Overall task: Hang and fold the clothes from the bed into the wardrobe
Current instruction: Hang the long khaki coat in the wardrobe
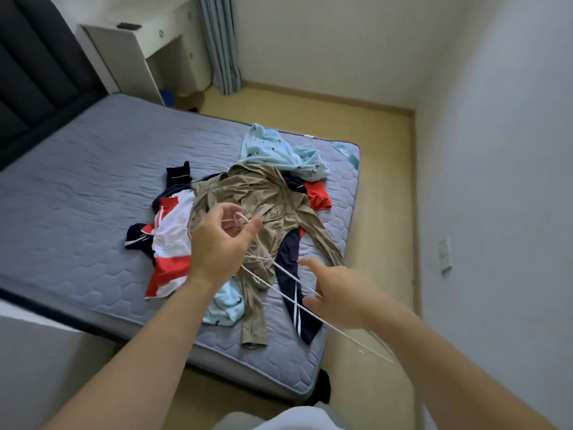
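A heap of clothes lies on the grey-blue mattress (pixel 93 181): a tan shirt (pixel 273 197) on top, a light blue patterned garment (pixel 279 150) behind it, a red, white and navy top (pixel 172 231) at the left, and navy trousers with white stripes (pixel 291 283). My left hand (pixel 217 243) hovers over the heap and grips the hook of a thin white hanger (pixel 288 273). The hanger's wires run down to the right. My right hand (pixel 338 293) is at those wires with its fingers apart; one wire passes between thumb and forefinger.
A dark padded headboard (pixel 37 72) stands at the left. A white desk (pixel 133 41) and a grey curtain (pixel 220 45) are at the far end. Yellowish floor (pixel 372 169) runs between the bed and the white wall (pixel 496 150) on the right. A pale surface (pixel 37 352) sits at lower left.
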### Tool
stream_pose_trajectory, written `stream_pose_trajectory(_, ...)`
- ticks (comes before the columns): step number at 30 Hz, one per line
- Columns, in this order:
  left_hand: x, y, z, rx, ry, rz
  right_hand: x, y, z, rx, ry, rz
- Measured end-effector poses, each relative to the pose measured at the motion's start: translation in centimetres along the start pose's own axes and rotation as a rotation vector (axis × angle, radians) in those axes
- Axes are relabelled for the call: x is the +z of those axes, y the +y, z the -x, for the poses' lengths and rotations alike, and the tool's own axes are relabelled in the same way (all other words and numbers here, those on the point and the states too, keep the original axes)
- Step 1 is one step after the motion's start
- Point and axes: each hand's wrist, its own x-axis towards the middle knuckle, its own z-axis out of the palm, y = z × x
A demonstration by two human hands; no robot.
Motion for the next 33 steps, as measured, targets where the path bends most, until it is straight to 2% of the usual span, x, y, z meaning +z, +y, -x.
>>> stream_pose_trajectory(5, 3.1, 1.0, -1.2, 0.035, -0.060, -0.033, 1.2, 0.8, -7.4, 0.017, -0.104, -0.245)
stream_pose_trajectory(10, 3.6, -1.6, -2.6, 0.033, -0.151, -0.084, 3.7, -0.5, -12.8, 0.086, -0.111, -0.348)
stream_pose_trajectory(13, 2.9, -4.0, -4.0, 0.053, -0.229, -0.090, 5.2, -1.6, -15.5, 0.163, -0.121, -0.405)
stream_pose_trajectory(17, 1.0, -7.6, -6.3, -0.028, -0.319, -0.002, 6.7, -3.1, -18.6, 0.307, -0.088, -0.455)
stream_pose_trajectory(21, 0.1, -12.2, -9.5, -0.298, -0.212, 0.002, 7.0, -3.8, -22.0, 0.423, -0.011, -0.592)
stream_pose_trajectory(25, 0.9, -17.2, -11.3, -0.612, -0.183, -0.057, 6.8, -2.5, -25.7, 0.420, -0.031, -0.623)
stream_pose_trajectory(30, 4.9, -23.5, -12.8, -0.947, -0.154, 0.023, 8.6, 1.9, -31.3, 0.454, -0.060, -0.798)
stream_pose_trajectory(33, 7.7, -27.2, -14.0, -1.084, -0.101, 0.046, 9.8, 5.2, -34.3, 0.477, -0.076, -0.819)
